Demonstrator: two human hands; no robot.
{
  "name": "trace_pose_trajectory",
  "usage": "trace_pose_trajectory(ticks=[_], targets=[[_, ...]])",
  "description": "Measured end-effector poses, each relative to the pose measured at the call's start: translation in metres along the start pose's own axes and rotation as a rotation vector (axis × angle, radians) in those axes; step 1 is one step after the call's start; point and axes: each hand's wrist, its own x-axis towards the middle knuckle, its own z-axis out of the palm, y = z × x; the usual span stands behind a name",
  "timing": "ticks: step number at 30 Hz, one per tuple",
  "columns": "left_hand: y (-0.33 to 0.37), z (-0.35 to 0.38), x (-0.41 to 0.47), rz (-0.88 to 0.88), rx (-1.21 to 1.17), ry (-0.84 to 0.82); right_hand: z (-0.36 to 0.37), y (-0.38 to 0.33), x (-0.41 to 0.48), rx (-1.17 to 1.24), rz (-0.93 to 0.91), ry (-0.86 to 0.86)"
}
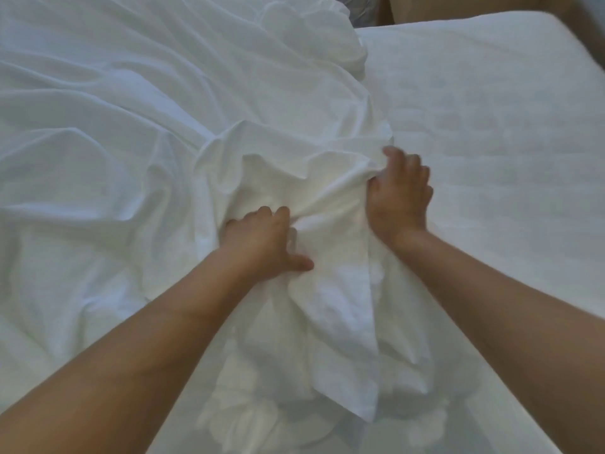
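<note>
A large white sheet [137, 132] lies crumpled over the left half of a bed, with a bunched fold rising in the middle. My left hand [262, 240] grips that bunch from the left, fingers dug into the cloth and thumb out to the right. My right hand [397, 194] grips the same fold a little farther up and to the right, fingers curled round the cloth. A loose flap of the sheet [340, 339] hangs down between my forearms toward me.
The bare quilted mattress [497, 126] shows on the right half of the bed. Its far right corner is rounded, with a brown surface [425, 9] beyond it at the top. A grey pillow edge [363, 11] peeks out at the top centre.
</note>
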Motion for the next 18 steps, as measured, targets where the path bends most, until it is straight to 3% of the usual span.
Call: trace_pose_trajectory(ticks=[3,5,8,11,14,16,18], targets=[[0.009,0.015,0.008,-0.02,0.027,0.099,0.008,-0.016,-0.046,0.01,-0.413,0.019],[0.014,0.025,0.011,-0.037,-0.015,0.117,0.016,-0.014,-0.065,0.047,-0.49,-0.06],[0.024,0.045,0.006,-0.077,0.039,0.01,0.024,-0.003,-0.075,-0.025,-0.268,-0.279],[0.024,0.051,0.007,-0.089,0.085,0.067,0.027,0.004,-0.078,0.001,-0.16,-0.294],[0.015,0.029,0.004,-0.074,-0.363,0.181,0.016,-0.006,-0.075,0.211,0.054,-0.304],[0.006,0.004,-0.016,-0.041,-0.703,0.33,0.002,-0.018,-0.075,0.477,0.255,-0.362],[-0.009,-0.022,-0.047,0.067,-0.872,0.452,-0.018,-0.037,-0.082,0.824,0.331,-0.488]])
